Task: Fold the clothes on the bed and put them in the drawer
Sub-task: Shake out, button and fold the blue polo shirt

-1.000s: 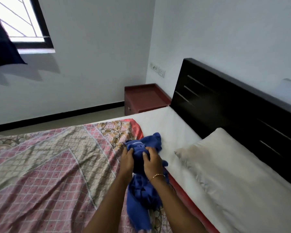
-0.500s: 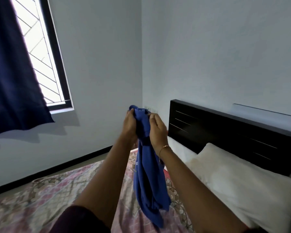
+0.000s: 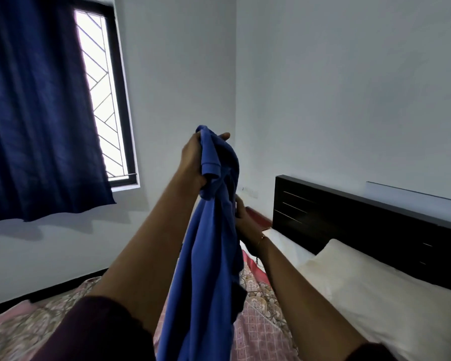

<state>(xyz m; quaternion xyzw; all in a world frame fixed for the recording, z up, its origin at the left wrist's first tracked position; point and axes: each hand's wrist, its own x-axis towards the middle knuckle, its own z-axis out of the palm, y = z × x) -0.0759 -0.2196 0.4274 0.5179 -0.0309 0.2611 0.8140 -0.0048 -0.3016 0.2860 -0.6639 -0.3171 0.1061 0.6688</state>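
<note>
My left grip [image 3: 193,160] is closed around the bunched top of the blue shirt [image 3: 208,256], holding it high above the bed [image 3: 261,332]. My right grip [image 3: 245,220] holds the cloth lower down, fingers mostly hidden behind it. The shirt hangs crumpled between my forearms, left of the white pillow [image 3: 375,295].

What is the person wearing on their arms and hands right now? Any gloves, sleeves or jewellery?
No gloves: both hands are bare. A thin gold bangle circles the right wrist. Dark maroon sleeves cover the upper arms, the left sleeve ending above the elbow and the right sleeve only just showing at the frame's bottom edge. Forearms are bare.
</note>
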